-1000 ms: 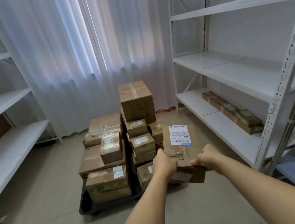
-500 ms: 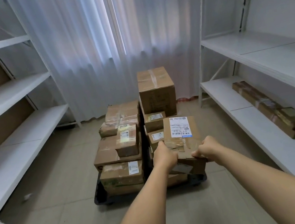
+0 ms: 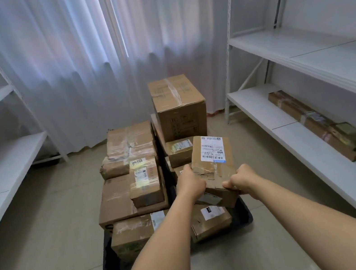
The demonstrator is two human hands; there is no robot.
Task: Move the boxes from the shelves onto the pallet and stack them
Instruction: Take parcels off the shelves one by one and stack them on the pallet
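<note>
I hold a small taped cardboard box (image 3: 215, 166) with a white shipping label, tilted, above the right front part of the black pallet (image 3: 107, 261). My left hand (image 3: 189, 184) grips its near left edge and my right hand (image 3: 239, 180) grips its near right corner. The pallet carries several brown boxes: a tall one (image 3: 177, 104) at the back right, flat ones stacked on the left (image 3: 121, 197), and a small labelled one (image 3: 209, 222) directly under the held box.
White metal shelving stands on the right (image 3: 309, 130) and on the left (image 3: 3, 161). A long flat cardboard box (image 3: 320, 124) lies on the right lower shelf. White curtains (image 3: 110, 51) hang behind the pallet. The tiled floor (image 3: 34, 231) lies around the pallet.
I have moved closer to the pallet and turned to face it. The held box has travelled forward over the pallet's right front boxes, still in both hands.
</note>
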